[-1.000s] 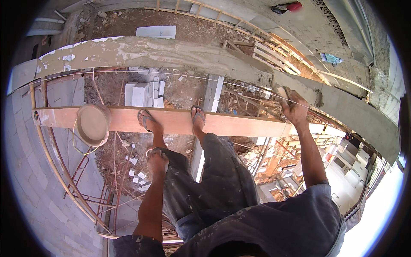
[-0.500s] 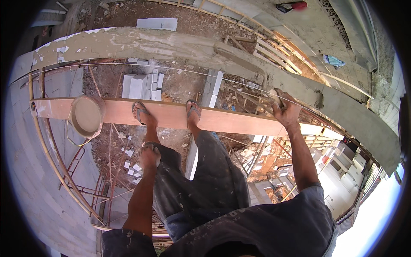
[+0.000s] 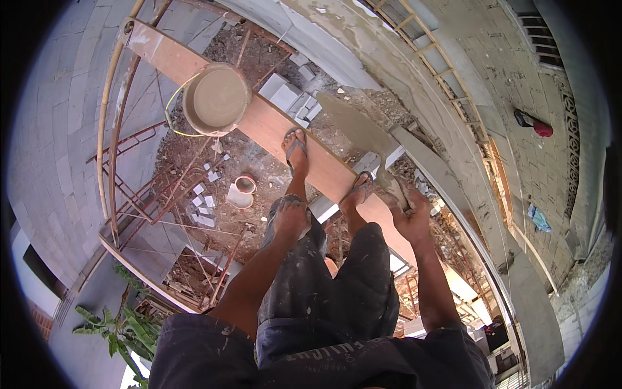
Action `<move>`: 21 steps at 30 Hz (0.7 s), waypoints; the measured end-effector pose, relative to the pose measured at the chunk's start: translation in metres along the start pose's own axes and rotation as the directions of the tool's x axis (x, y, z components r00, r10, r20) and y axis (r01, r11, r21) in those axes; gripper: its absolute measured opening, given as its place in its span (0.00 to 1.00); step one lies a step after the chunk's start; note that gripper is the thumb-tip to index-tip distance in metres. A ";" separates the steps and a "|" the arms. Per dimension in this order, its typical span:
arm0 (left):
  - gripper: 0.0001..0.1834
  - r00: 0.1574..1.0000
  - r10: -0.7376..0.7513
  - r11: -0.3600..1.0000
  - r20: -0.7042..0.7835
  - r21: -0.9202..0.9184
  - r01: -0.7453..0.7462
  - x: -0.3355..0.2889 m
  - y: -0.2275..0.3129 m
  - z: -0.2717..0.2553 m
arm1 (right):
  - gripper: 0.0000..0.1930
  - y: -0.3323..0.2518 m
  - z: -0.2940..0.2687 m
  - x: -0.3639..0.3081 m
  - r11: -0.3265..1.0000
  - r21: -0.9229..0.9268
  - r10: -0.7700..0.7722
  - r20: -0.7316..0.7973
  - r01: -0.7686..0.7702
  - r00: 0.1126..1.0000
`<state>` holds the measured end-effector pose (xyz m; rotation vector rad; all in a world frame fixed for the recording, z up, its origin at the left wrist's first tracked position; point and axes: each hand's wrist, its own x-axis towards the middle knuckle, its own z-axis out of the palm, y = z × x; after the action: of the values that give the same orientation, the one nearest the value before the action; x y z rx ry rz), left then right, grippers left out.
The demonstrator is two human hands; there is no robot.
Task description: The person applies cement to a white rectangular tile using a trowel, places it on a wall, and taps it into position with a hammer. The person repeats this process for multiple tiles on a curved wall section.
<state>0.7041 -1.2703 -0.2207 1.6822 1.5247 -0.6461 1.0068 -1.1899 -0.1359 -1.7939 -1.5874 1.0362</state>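
Observation:
My right hand (image 3: 413, 212) is closed round the handle of a long plastering trowel (image 3: 353, 126), beyond my right foot. Grey wet mortar coats the trowel's blade, which points up and left past the plank's far side. My left hand (image 3: 291, 220) rests on my left knee with its fingers curled; whether anything is in it is hidden. I stand in sandals on a narrow wooden plank (image 3: 327, 172). On its left part sits a round bucket (image 3: 245, 107) of smooth grey mortar (image 3: 217, 100), its yellow handle hanging to the left.
A beam with mortar on its face (image 3: 414, 84) runs beyond the plank. Scaffold poles (image 3: 110, 129) stand at the left, by a grey block wall (image 3: 58, 110). Far below lie rubble, pale blocks (image 3: 291, 97) and another bucket (image 3: 245, 185). A bamboo ladder (image 3: 434, 48) lies farther off.
My view has turned leftward, bringing the mortar bucket nearer the middle. The trowel has come away from the beam's face with my right hand, nearer my feet. My left hand stays on my knee.

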 end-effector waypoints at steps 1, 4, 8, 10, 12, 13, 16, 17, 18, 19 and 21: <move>0.17 1.000 -0.002 1.000 0.008 -0.013 0.002 -0.001 -0.005 -0.001 | 0.20 -0.021 0.040 0.029 0.992 -0.128 0.011 0.151 0.009 0.989; 0.17 0.999 -0.006 0.996 0.037 -0.087 0.009 -0.011 -0.019 -0.018 | 0.25 -0.059 0.182 0.117 0.973 -0.204 -0.023 0.391 0.111 0.920; 0.15 0.999 -0.034 0.974 0.008 -0.223 0.035 -0.010 -0.039 -0.035 | 0.22 -0.077 0.353 0.207 0.869 -0.391 -0.058 0.529 0.303 0.847; 0.14 0.999 -0.034 0.959 -0.015 -0.281 0.028 -0.001 -0.042 -0.044 | 0.17 -0.058 0.406 0.246 0.862 -0.424 0.021 0.581 0.280 0.814; 0.13 0.998 -0.064 0.940 -0.011 -0.335 0.057 -0.002 -0.048 -0.049 | 0.15 -0.057 0.429 0.245 0.885 -0.416 0.111 0.622 0.207 0.775; 0.13 0.995 -0.096 0.929 0.001 -0.359 0.090 -0.006 -0.053 -0.044 | 0.15 -0.065 0.429 0.240 0.905 -0.400 0.159 0.635 0.146 0.756; 0.14 0.991 -0.132 0.911 0.029 -0.391 0.133 -0.006 -0.058 -0.045 | 0.20 -0.055 0.397 0.229 0.963 -0.167 0.269 0.673 -0.212 0.689; 0.14 0.989 -0.132 0.912 0.060 -0.384 0.145 -0.006 -0.058 -0.049 | 0.23 -0.044 0.381 0.221 0.932 -0.046 0.288 0.691 -0.358 0.662; 0.15 0.988 -0.128 0.916 0.088 -0.372 0.152 -0.005 -0.057 -0.052 | 0.27 -0.030 0.367 0.213 0.884 0.087 0.262 0.721 -0.459 0.641; 0.15 0.988 -0.128 0.922 0.090 -0.357 0.152 -0.003 -0.057 -0.053 | 0.26 -0.029 0.351 0.210 0.850 0.116 0.252 0.766 -0.513 0.591; 0.16 0.989 -0.117 0.937 0.093 -0.321 0.142 0.000 -0.056 -0.053 | 0.26 -0.025 0.317 0.203 0.766 0.169 0.218 0.839 -0.620 0.498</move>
<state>0.6424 -1.2277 -0.2015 1.3039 1.6012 -0.4837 0.7371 -1.0186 -0.3363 -1.4668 -1.0770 2.5061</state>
